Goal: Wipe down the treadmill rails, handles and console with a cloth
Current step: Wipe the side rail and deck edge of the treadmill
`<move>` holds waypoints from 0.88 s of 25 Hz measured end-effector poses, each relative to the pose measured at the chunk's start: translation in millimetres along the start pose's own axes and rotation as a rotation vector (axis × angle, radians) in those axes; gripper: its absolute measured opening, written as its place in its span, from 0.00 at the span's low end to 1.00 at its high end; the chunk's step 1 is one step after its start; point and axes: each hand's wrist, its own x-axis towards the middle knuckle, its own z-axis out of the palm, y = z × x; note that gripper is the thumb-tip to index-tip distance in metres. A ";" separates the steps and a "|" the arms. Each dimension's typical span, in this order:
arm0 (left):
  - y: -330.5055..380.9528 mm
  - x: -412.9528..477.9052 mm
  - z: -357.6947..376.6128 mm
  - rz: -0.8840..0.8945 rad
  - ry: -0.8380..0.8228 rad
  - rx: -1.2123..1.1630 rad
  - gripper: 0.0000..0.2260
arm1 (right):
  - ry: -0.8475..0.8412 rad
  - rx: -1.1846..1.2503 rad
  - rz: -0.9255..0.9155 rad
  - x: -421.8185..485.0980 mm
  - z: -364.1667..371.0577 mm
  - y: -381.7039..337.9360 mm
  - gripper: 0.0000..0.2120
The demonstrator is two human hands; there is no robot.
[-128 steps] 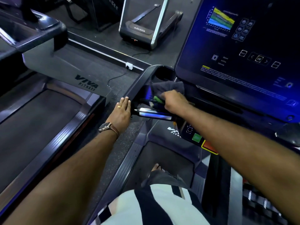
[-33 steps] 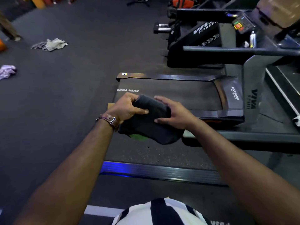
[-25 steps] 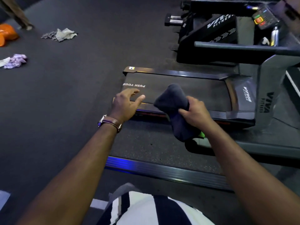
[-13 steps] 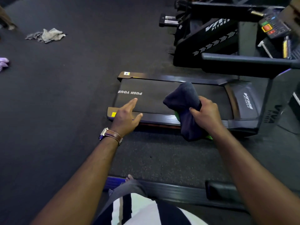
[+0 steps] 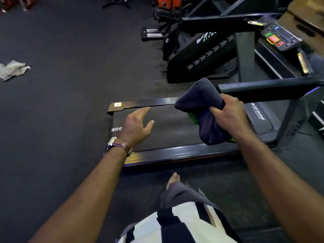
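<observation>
Above belt (image 5: 171,127): right hand (image 5: 228,114) grip clenched round bunched cloth (image 5: 199,100), by rail (image 5: 273,89) end. Left hand (image 5: 136,125) released, empty. Advise: wrap cloth round rail, wipe full length.

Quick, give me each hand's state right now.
Left hand: open, fingers spread, holding nothing.
Right hand: gripping the dark cloth, bunched up.

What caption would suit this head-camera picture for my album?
Right hand grips a dark cloth near a treadmill handrail; open left hand extends toward the belt.
</observation>
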 end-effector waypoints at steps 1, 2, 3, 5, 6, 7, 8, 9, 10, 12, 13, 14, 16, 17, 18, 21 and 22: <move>-8.1 31.2 13.6 0.030 -0.025 -0.007 0.23 | 0.022 0.006 0.001 25.0 11.2 1.3 0.03; -17.7 66.5 29.0 0.062 -0.046 -0.007 0.23 | 0.035 0.018 -0.003 56.2 23.8 4.1 0.04; -26.1 107.6 42.3 0.091 -0.057 0.007 0.22 | 0.044 0.033 -0.003 93.1 36.6 6.1 0.04; -35.8 190.0 63.0 0.158 -0.078 0.022 0.22 | 0.039 0.038 0.002 163.5 54.4 4.2 0.03; -40.7 240.4 77.4 0.180 -0.107 0.017 0.22 | 0.047 0.049 0.025 207.1 62.4 6.9 0.02; -45.0 295.6 91.6 0.212 -0.121 0.007 0.21 | 0.085 0.067 0.052 253.2 69.2 13.1 0.03; -47.1 344.7 104.0 0.239 -0.146 -0.011 0.21 | 0.114 0.074 0.091 290.9 74.4 19.8 0.03; -45.9 379.1 116.5 0.247 -0.177 -0.027 0.21 | 0.114 0.083 0.147 317.7 79.3 28.2 0.03; -43.7 418.6 127.9 0.261 -0.203 -0.033 0.20 | 0.132 0.121 0.183 350.6 83.5 37.3 0.04; -37.8 476.2 148.6 0.304 -0.230 -0.037 0.20 | 0.149 0.167 0.278 396.2 81.3 46.4 0.05; -38.3 499.2 159.9 0.313 -0.244 -0.053 0.21 | 0.175 0.172 0.313 410.6 80.5 50.8 0.05; -36.6 520.5 174.5 0.339 -0.268 -0.071 0.21 | 0.208 0.171 0.347 425.7 78.1 55.9 0.05; -26.4 554.7 198.7 0.393 -0.375 -0.094 0.22 | 0.247 0.151 0.445 448.8 69.2 65.4 0.05; -19.6 571.5 209.0 0.436 -0.419 -0.112 0.22 | 0.269 0.142 0.494 457.3 64.4 70.6 0.04; -12.9 588.3 219.7 0.485 -0.461 -0.145 0.22 | 0.298 0.128 0.541 464.2 60.4 75.9 0.04; 2.9 622.0 255.7 0.659 -0.576 -0.209 0.21 | 0.412 0.086 0.705 469.5 55.6 91.0 0.06; 10.7 631.4 269.1 0.730 -0.621 -0.234 0.21 | 0.487 0.083 0.785 466.7 55.5 95.2 0.07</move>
